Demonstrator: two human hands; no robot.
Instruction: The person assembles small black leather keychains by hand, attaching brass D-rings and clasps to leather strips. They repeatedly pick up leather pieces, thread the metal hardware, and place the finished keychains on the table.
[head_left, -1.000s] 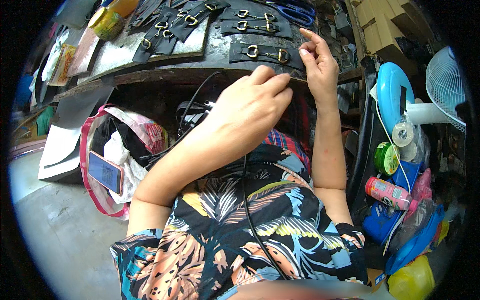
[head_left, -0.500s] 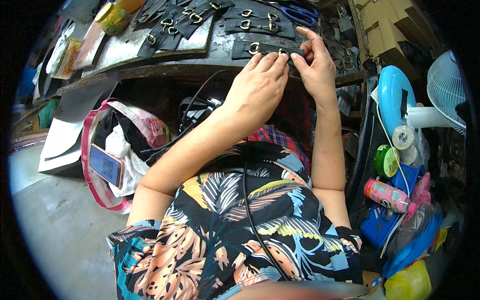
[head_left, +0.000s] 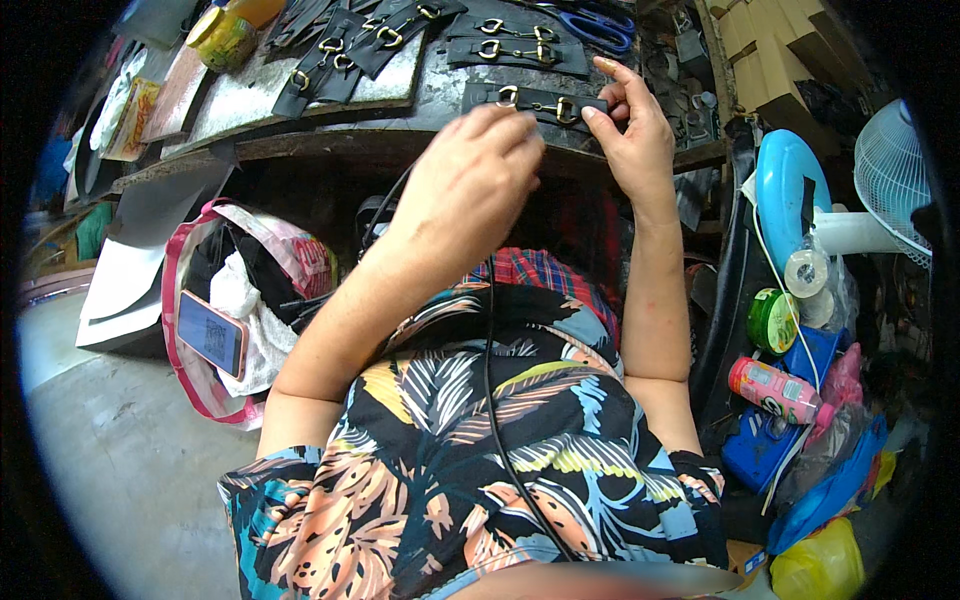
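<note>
R hand (head_left: pixel 640 130) loosely spread, thumb prob bracing flat brass-ringed blk leather-look strap (head_left: pixel 537 97) @ 3 o'clock end; L hand (head_left: pixel 478 170) curled @ 7 o'clock, contents unclear.

1. The workbench (head_left: pixel 438 92) has a dark, worn top, with a wooden edge (head_left: pixel 300 143) at the person's side.
2. Near this edge lies flat one black strip (head_left: pixel 540 98), with gold-coloured metal fittings on it.
3. Farther back, two similar strips (head_left: pixel 515 61) lie side by side — almost parallel with the first.
4. Behind these, to the right, are scissors (head_left: pixel 604 34) with blue handles.
5. At left rests a pale slab (head_left: pixel 395 92) — several more dark strips (head_left: pixel 325 82) lie crossed on it.
</note>
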